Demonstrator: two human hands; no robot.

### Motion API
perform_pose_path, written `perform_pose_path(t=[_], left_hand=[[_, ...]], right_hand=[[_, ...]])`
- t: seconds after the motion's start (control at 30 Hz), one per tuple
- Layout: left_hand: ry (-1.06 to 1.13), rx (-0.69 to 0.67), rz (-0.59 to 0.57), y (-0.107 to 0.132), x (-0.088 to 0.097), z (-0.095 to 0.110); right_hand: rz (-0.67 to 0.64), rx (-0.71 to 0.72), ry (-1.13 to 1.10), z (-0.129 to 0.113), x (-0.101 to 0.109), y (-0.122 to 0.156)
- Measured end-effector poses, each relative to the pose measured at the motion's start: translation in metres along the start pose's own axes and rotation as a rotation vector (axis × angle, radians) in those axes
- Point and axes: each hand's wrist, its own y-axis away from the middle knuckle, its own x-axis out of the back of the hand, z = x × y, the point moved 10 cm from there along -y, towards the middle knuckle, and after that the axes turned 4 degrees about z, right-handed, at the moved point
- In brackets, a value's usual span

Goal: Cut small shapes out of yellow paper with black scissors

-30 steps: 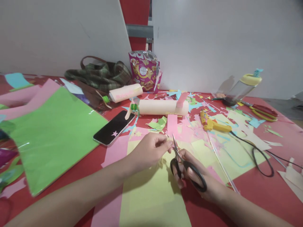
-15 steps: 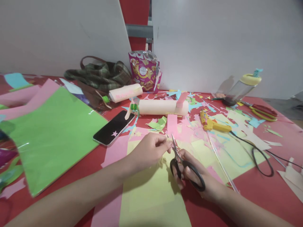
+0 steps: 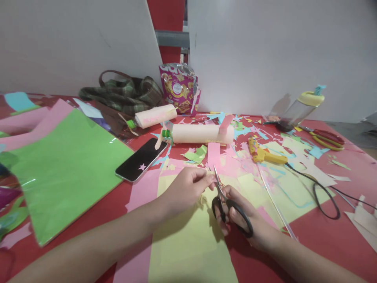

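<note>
My right hand (image 3: 238,220) grips black-handled scissors (image 3: 219,192), their blades pointing up and away from me beside my left fingertips. My left hand (image 3: 190,186) is closed in a pinch on a small pale yellow paper piece (image 3: 210,173), mostly hidden by the fingers. Both hands hover over a yellow paper sheet (image 3: 188,243), which lies partly over a pink sheet (image 3: 132,251). Just beyond the hands lies a pink paper strip (image 3: 214,154). A phone (image 3: 141,159) with a small pink star (image 3: 141,167) on its screen rests to the left.
Two paper-wrapped tubes (image 3: 200,133) with green caps lie behind the hands. A yellow glue gun (image 3: 271,157) with a black cord, pliers (image 3: 326,137) and a clear bottle (image 3: 300,112) are at right. Green paper (image 3: 67,169) spreads at left. A snack bag (image 3: 179,88) stands behind.
The scissor handles have drawn slightly closer together in my right hand. My left hand keeps its pinch in nearly the same spot; the rest looks unchanged.
</note>
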Motion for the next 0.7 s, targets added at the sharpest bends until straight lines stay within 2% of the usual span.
perform_pose_path(t=[0.43,0.7], left_hand=[[-0.047,-0.038,0.072,0.0037,0.0012,-0.0016],[0.008,0.004,0.114,0.0077,-0.0028,-0.0097]], right_hand=[[0.01,-0.007,0.003,0.0013,0.0014,0.0001],[0.009,0.001,-0.013,0.0012,0.0005,0.0003]])
